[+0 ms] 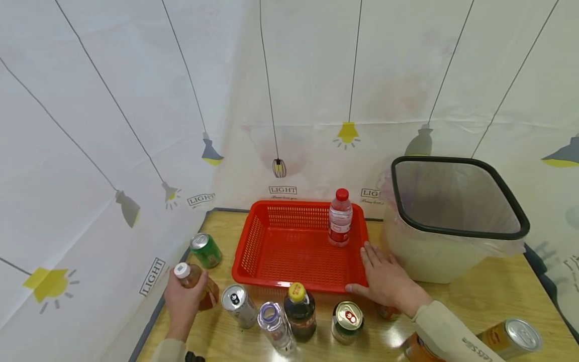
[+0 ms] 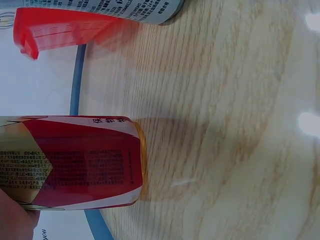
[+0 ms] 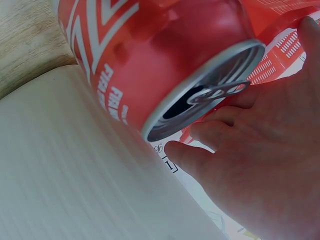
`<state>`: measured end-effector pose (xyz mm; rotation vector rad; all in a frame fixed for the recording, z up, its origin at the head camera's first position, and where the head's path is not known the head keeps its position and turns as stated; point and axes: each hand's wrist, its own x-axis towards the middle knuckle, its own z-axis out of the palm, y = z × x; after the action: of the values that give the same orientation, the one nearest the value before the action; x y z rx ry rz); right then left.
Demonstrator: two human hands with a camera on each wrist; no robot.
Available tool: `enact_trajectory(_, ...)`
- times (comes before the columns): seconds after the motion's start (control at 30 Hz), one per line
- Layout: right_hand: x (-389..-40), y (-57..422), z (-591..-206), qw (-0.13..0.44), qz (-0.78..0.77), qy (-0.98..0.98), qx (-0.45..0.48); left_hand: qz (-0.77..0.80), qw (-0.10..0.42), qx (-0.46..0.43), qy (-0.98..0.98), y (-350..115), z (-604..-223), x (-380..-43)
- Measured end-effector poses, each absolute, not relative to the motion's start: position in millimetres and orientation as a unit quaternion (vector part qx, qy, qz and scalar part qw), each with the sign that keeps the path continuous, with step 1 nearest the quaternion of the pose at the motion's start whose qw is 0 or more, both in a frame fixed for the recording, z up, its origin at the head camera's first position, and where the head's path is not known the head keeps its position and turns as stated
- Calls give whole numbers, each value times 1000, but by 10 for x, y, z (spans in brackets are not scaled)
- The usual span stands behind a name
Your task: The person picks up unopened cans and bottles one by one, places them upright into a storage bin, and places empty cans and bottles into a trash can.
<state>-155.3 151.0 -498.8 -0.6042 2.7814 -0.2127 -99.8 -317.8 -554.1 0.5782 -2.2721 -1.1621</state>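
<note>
My left hand (image 1: 182,306) grips a bottle (image 1: 210,295) of amber drink with a white cap, at the left of the table. In the left wrist view the red label of this bottle (image 2: 90,162) shows, its base over the wood. A red plastic basket (image 1: 289,285) stands in the middle, holding a clear bottle (image 1: 340,221) with a red cap and red label. My right hand (image 1: 391,281) rests at the basket's front right corner with its fingers extended along the rim. An opened red can (image 3: 165,65) stands beneath that hand, mostly hidden in the head view.
Along the front are a silver can (image 1: 244,309), an uncapped clear bottle (image 1: 277,329), a yellow-capped dark cola bottle (image 1: 300,317) and a dark green can (image 1: 347,323). A green can (image 1: 206,251) stands far left. Orange cans (image 1: 504,339) stand front right, near a lined bin (image 1: 429,256).
</note>
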Motion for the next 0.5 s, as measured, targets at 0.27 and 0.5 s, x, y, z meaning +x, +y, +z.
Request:
enact_trajectory(0.27, -1565, 1509, -4976, 146, -75, 964, -209, -428, 279, 215, -832, -3159, -5552, -1005)
enact_trajectory(0.5, -1565, 1522, -4989, 141, -70, 965, -208, -465, 292, 232, -803, -3213, -5375, -995)
